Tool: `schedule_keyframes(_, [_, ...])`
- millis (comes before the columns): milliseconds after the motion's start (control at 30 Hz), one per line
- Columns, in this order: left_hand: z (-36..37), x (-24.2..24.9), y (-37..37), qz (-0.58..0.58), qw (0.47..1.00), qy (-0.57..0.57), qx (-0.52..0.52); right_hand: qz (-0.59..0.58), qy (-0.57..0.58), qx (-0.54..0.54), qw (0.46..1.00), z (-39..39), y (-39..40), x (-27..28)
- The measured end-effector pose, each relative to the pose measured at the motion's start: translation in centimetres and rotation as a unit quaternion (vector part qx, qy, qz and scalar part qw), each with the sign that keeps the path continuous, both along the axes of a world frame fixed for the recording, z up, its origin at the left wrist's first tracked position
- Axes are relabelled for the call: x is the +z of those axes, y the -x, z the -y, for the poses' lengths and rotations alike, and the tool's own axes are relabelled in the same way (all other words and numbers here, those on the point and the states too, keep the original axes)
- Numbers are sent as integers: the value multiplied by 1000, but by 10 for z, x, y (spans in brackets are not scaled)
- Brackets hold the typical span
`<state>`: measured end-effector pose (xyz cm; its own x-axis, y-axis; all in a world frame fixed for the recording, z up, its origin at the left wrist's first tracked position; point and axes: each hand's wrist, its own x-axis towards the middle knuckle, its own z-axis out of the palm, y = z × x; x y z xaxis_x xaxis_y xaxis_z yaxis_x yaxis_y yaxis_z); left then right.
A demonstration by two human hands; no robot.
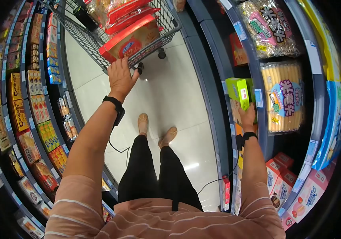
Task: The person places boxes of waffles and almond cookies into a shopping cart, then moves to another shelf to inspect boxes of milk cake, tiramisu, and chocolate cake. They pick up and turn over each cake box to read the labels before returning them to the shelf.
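My left hand [120, 76] rests at the near rim of a wire shopping cart [106, 49], fingers curled over the edge beside a red box [132, 42] inside it. My right hand [247, 116] reaches into the shelf on the right. Its thumb and fingers grip the lower end of a green box [238, 93], which stands among other packs on a lower level. Part of the fingers is hidden behind the box. Each wrist wears a black band, and a thin black cable runs from each.
Red packets [128, 18] and a dark bottle [85, 18] lie in the cart. Above the green box, the right shelf holds a bag of pale stick snacks [283, 97] and pink boxes [280, 179]. Packed snack shelves [39, 107] line the left. Tiled floor [190, 103] lies between.
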<state>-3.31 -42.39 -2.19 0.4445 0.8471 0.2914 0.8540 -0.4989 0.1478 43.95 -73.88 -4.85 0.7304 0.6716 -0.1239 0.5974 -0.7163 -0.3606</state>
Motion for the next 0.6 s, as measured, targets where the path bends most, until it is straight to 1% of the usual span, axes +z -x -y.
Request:
schedule_keyframes(67, [5,0,6,-7,1000,5,2,-53,-19,15,998,-2,17,22])
schedule_keyframes(100, [7,1,7,-12,1000,8,4,49,-69,74,994,6,14,2])
schedule_keyframes(133, [7,1,7,-16,1000,10,5,-15,-25,45,999,1,28,19])
schedule_keyframes(200, [10,2,8,-12,1000,17,7,8,-34,147,989,-3,54,47])
schedule_keyframes(233, [11,3,10,-11,1000,21,8,-75,-69,137,985,-4,63,46])
schedule_keyframes(267, [14,4,12,-20,999,37,14,-91,-65,155,982,-7,70,54])
schedule_keyframes(333, [16,9,12,-36,997,67,20,-122,-57,184,974,-35,111,108])
schedule_keyframes(400, [18,8,15,-17,997,73,7,-138,-69,215,964,-59,136,149])
schedule_keyframes(433, [19,8,16,-14,997,73,5,-146,-75,235,958,-75,143,163])
schedule_keyframes(533, [19,12,18,-4,996,91,1,-123,-141,328,926,-124,155,192])
schedule_keyframes(600, [16,14,23,7,993,114,-14,-78,-148,370,914,-156,166,217])
